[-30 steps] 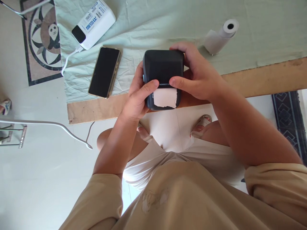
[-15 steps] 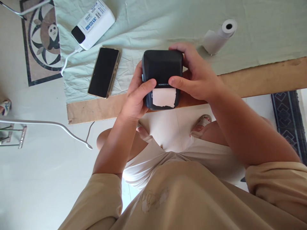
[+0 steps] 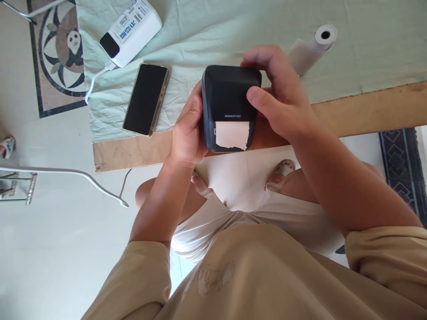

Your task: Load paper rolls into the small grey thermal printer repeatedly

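Handling step, judged: left hand (image 3: 189,133) had fingers wrapped around the black device (image 3: 230,91) above the table edge (image 3: 133,151), right hand (image 3: 283,93) held its far right corner between thumb and fingers, and the next move likely called for steady left support.

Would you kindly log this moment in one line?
left hand: holding black printer; right hand: thumb at printer's edge; torn paper: on printer; paper roll: on cloth

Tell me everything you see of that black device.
The black device is a rounded, plastic-looking box lettered NIIMBOT. Pale paper with a torn edge lies below the lettering. The left hand holds one side; the right hand touches the other, thumb on top. It appears over the wooden table edge.
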The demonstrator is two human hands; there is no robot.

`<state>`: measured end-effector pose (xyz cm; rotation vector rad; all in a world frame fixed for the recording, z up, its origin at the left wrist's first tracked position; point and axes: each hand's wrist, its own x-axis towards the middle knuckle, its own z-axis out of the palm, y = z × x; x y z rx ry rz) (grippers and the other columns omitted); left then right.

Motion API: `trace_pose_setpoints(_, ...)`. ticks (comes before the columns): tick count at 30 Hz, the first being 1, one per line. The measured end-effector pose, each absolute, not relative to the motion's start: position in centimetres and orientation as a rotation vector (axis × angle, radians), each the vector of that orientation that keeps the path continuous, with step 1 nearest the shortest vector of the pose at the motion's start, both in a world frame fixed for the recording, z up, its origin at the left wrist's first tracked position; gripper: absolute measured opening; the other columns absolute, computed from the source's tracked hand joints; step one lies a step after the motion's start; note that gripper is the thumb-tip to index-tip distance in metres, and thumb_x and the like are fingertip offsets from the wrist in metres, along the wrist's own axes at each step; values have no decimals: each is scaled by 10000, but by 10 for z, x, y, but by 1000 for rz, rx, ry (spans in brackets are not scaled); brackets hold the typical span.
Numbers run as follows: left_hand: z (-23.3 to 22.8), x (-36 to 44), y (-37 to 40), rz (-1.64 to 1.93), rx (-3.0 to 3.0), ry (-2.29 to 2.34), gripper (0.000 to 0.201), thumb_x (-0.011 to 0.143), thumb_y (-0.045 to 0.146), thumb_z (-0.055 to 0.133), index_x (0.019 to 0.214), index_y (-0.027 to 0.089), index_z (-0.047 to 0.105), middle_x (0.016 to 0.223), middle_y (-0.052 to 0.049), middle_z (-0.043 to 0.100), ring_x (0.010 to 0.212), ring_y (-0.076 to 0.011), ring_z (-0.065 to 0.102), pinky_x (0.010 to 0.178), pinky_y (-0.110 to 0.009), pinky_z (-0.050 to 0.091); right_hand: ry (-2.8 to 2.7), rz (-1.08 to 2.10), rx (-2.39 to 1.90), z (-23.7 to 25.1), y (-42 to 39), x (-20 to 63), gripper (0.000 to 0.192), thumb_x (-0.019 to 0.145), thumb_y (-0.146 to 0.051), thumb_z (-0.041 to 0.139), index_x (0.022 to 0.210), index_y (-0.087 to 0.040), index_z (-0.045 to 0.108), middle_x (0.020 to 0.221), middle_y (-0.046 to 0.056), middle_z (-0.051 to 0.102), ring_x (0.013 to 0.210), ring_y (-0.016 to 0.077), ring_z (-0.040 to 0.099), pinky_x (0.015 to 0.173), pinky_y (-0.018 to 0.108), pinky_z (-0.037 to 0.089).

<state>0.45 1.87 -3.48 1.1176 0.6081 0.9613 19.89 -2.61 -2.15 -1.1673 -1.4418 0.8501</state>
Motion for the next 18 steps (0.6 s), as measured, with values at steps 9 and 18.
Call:
trace_pose_setpoints(9,-40,4,25,955,1129,541,412,908,709,661,1102,350,720,1021,-6,729,1344,-338,566,1031,-451,554,-1546,944,-1130,-22,-27,199,813,707,-555,809,1408,-334,463,1455,88,540,937,191,608,719,362,575)
trace_pose_setpoints(18,-24,3,17,955,1081,635,164,980,459,648,985,306,708,967,-12,700,1172,-291,647,1012,-442,555,-1638,877,-1125,-19,-24,204,810,696,-538,829,1401,-356,474,1542,70,484,1110,236,587,803,374,589)
